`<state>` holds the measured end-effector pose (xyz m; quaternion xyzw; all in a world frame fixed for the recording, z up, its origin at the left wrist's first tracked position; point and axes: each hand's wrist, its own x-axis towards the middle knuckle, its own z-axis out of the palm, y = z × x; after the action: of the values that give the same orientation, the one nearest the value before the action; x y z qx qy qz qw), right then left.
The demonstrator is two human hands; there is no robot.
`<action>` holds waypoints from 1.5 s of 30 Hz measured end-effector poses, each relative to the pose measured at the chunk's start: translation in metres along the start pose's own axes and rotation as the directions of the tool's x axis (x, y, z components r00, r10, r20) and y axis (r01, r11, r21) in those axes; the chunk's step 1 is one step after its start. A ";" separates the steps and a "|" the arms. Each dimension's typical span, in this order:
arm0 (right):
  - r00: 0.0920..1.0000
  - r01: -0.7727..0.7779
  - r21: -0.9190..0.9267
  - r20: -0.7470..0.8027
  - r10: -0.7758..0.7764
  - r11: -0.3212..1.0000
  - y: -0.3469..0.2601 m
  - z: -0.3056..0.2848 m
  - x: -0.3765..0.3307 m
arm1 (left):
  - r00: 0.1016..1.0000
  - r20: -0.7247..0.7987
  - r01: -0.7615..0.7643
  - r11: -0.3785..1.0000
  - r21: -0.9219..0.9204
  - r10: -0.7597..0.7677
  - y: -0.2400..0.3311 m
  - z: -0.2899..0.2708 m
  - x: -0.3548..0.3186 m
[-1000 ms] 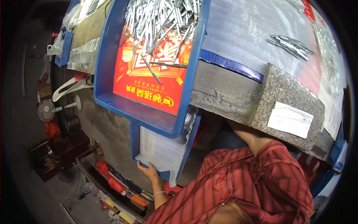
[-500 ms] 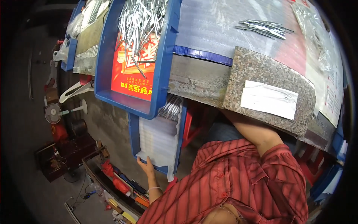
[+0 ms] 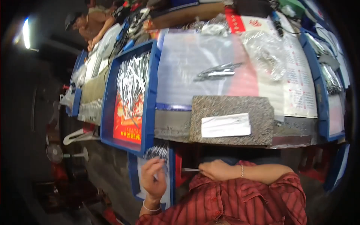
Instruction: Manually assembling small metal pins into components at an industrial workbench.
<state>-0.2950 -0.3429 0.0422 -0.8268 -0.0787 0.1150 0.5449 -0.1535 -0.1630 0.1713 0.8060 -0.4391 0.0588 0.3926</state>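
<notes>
Our left hand [image 3: 153,177] curls loosely over the lower blue tray [image 3: 170,176], grip unclear. Right hand [image 3: 216,170] pinches a thin metal piece [image 3: 190,170]; the table edge [image 3: 172,129] hides the tray's far end.

Low blue tray [image 3: 171,176] under the table edge, lined with a white sheet, a pile of thin silver metal pieces [image 3: 157,151] at its far end. Left hand [image 3: 153,179] rests over the tray, fingers curled by the pile. One thin silver piece [image 3: 190,170] pinched in right hand [image 3: 217,170], lying level.
</notes>
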 end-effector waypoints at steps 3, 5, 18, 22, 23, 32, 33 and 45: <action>0.994 0.057 -0.191 -0.084 -0.074 0.980 0.005 -0.005 -0.042 | 0.980 0.041 -0.188 0.975 -0.119 0.194 0.038 0.042 0.079; 0.973 0.012 -0.243 -0.220 -0.067 0.970 0.005 -0.010 -0.064 | 0.962 0.129 -0.206 0.951 -0.233 0.240 0.042 0.073 0.130; 0.850 -0.072 0.069 -0.518 0.097 0.995 0.026 -0.012 -0.114 | 0.761 0.577 -0.367 0.930 0.004 0.298 0.009 0.276 0.280; 0.871 -0.084 0.145 -0.470 0.143 0.986 0.037 -0.014 -0.116 | 0.768 0.581 -0.376 0.924 0.069 0.269 0.021 0.291 0.280; 0.874 -0.084 0.157 -0.463 0.148 0.984 0.037 -0.015 -0.115 | 0.771 0.578 -0.376 0.924 0.072 0.268 0.020 0.290 0.282; 0.849 -0.074 0.171 -0.506 0.152 0.983 0.025 -0.016 -0.104 | 0.744 0.523 -0.505 0.862 0.034 0.415 -0.008 0.292 0.282; 0.833 -0.140 0.198 -0.507 0.223 0.970 0.032 -0.011 -0.106 | 0.692 0.602 -0.616 0.761 0.204 0.399 0.005 0.298 0.282; 0.770 -0.263 0.473 -0.422 0.478 0.841 0.040 -0.001 -0.108 | 0.804 0.513 -0.536 0.739 0.408 0.299 0.030 0.347 0.252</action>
<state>-0.3982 -0.3872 0.0176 -0.7003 0.2654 0.0055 0.6627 -0.1095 -0.5763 0.0618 0.7527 -0.6509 0.0951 0.0254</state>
